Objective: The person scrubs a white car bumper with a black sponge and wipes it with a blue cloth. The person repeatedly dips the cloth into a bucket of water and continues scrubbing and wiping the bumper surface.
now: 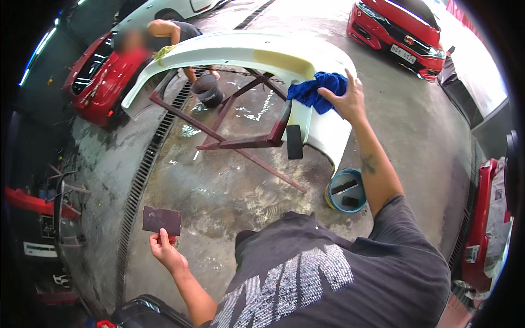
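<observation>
My left hand (167,251) pinches a dark maroon sheet of sandpaper (162,221) between thumb and fingers, held up away from the bumper. On the right, my right hand (350,98) grips a crumpled blue cloth (311,92) against the white car bumper (328,134). Yellowish patches mark the bumper's surface. It rests on a maroon metal stand (240,143). A black rectangular block (294,142) sits at the bumper's near edge, below the cloth.
A blue-rimmed bucket (363,203) of water with dark pieces in it stands beneath my right arm. Another person (178,34) bends over behind the bumper, near a dark bucket (208,91). Red cars (394,33) stand around. A drain grate (143,175) crosses the wet floor.
</observation>
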Tool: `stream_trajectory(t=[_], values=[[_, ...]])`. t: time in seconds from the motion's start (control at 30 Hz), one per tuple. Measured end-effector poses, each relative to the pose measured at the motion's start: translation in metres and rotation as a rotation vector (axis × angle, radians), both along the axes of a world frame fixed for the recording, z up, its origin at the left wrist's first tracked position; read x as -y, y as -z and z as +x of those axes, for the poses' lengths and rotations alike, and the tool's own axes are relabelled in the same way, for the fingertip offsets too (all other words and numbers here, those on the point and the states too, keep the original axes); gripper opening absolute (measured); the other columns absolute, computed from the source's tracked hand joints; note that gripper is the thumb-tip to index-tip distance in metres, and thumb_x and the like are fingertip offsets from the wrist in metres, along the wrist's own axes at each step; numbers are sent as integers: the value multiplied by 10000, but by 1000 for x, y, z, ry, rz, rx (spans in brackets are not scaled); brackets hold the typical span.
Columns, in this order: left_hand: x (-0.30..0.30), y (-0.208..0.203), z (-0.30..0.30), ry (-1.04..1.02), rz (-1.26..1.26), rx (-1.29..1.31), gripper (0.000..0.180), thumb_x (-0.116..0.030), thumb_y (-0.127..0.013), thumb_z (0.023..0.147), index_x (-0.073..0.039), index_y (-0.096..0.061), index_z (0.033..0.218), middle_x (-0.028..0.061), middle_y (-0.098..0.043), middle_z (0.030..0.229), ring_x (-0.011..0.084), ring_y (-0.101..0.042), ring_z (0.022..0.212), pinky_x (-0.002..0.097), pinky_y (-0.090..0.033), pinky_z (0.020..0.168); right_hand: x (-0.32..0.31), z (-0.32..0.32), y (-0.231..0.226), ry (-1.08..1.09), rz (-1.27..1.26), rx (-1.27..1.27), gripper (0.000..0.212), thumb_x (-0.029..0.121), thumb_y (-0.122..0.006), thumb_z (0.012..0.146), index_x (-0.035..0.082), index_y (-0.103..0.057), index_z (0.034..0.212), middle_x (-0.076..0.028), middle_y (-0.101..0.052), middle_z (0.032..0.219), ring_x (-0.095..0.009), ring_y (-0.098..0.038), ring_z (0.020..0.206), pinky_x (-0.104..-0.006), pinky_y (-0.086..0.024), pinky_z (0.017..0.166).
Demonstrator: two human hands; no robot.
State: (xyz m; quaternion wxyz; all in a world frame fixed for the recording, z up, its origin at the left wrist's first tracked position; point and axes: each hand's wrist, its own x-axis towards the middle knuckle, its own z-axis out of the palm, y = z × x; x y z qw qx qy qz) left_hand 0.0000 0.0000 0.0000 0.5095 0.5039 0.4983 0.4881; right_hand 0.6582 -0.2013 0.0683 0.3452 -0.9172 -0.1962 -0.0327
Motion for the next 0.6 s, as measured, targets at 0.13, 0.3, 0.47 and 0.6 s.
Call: stream_trajectory(t=[0.13,0.3,0.47,0.6], values=[[-82,6,86,106,-130,126,162,-173,-728,1131,-96,-620,1223,15,-724,1133,123,-693,951,333,-559,833,-72,14,14,78,-280,191,1040,717,-941,778,340,-542,1661,-280,-425,1738,-576,-458,1545,-664,-522,1182],[-169,12,160,250,-175,161,137,-154,-718,1129,-104,-623,1215,31,-731,1165,129,-709,972,336,-591,830,-83,51,41,36,-34,419,357,254,-908,848,204,-804,1186,-140,-697,1379,-417,-700,1244,-522,-617,1018],[-295,36,204,309,-241,187,86,-147,-711,1129,-118,-634,1153,1,-737,1055,108,-697,877,307,-583,790,-140,103,-20,8,74,479,357,148,-858,780,112,-781,1127,-179,-749,1167,-398,-752,1089,-486,-606,970],[-400,33,250,359,-242,195,80,-144,-709,1127,-125,-631,1132,-23,-717,1013,87,-663,830,289,-561,768,-247,133,-95,-65,104,555,400,211,-847,787,142,-770,1173,-166,-747,1194,-409,-750,1111,-503,-601,978]])
